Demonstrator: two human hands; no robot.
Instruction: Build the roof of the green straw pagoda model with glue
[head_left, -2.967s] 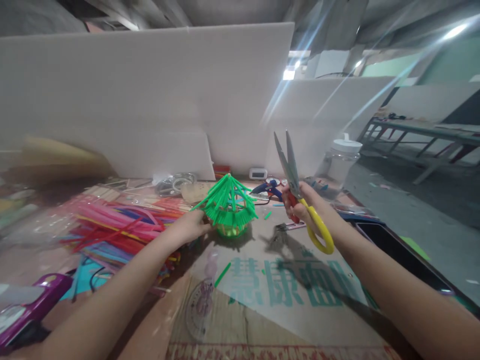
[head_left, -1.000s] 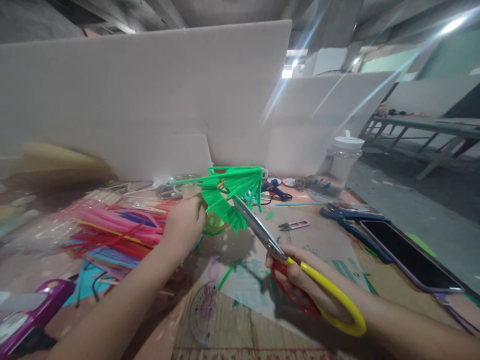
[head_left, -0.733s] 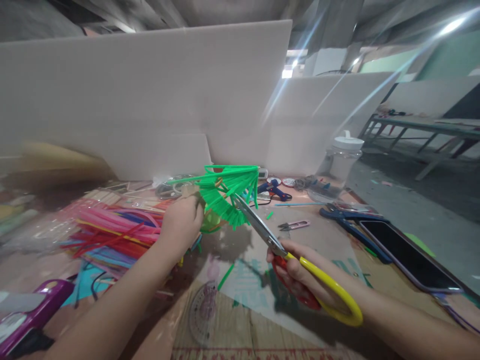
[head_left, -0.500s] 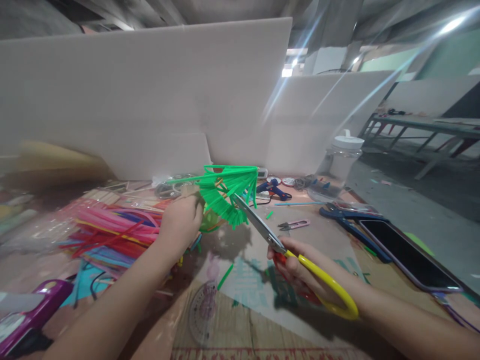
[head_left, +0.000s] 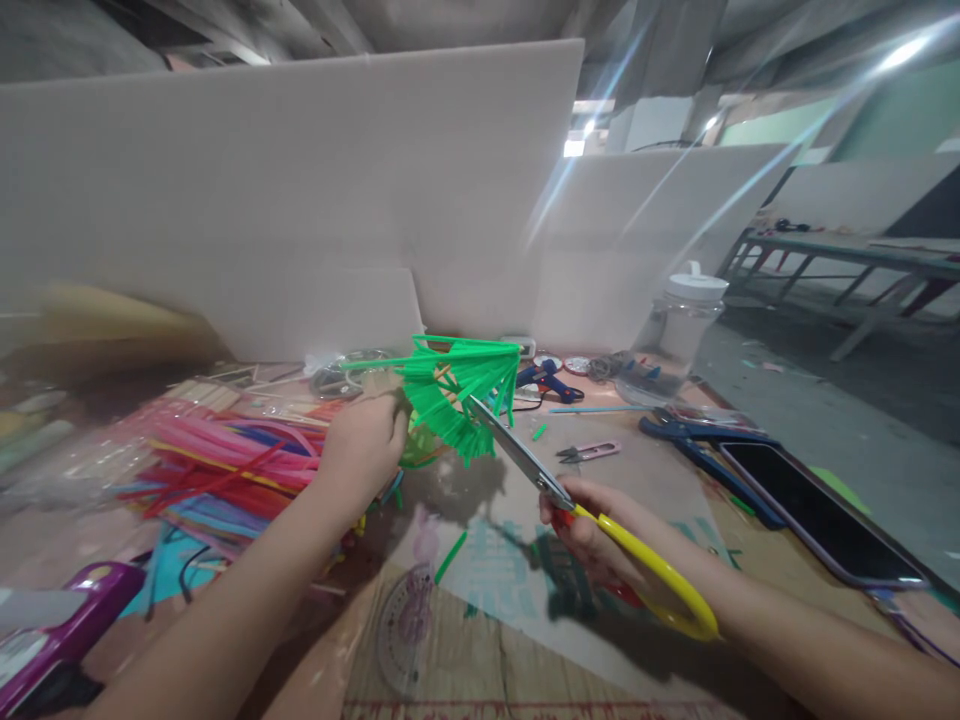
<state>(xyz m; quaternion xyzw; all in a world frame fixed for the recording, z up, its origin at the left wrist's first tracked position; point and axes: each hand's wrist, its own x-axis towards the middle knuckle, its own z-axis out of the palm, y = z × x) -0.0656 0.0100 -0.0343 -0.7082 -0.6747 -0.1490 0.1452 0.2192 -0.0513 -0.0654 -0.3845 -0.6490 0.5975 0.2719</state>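
My left hand (head_left: 367,440) is closed at the left end of a green fringed piece (head_left: 457,390), made of many fuzzy strips like pipe cleaners, fanned out like a small umbrella. It is held up above the table, and its grip point is partly hidden behind my fingers. In my right hand (head_left: 600,520) is a pair of scissors (head_left: 517,450) with yellow and red handles. Their blades point up and left, with the tips at the green strips. The blades look closed or nearly so. Green offcuts (head_left: 451,557) lie on the table below.
A heap of coloured pipe cleaners (head_left: 232,450) lies left, beside a purple glue gun (head_left: 82,620). Thread snips (head_left: 589,452), a blue glue gun (head_left: 551,380), a clear jug (head_left: 675,330), dark-blue pliers (head_left: 705,465) and a phone (head_left: 817,515) lie right. A protractor (head_left: 401,640) sits in front.
The green piece has shifted slightly right and down. The scissors have moved a little with it, their tips still at the strips. My left hand has barely moved.
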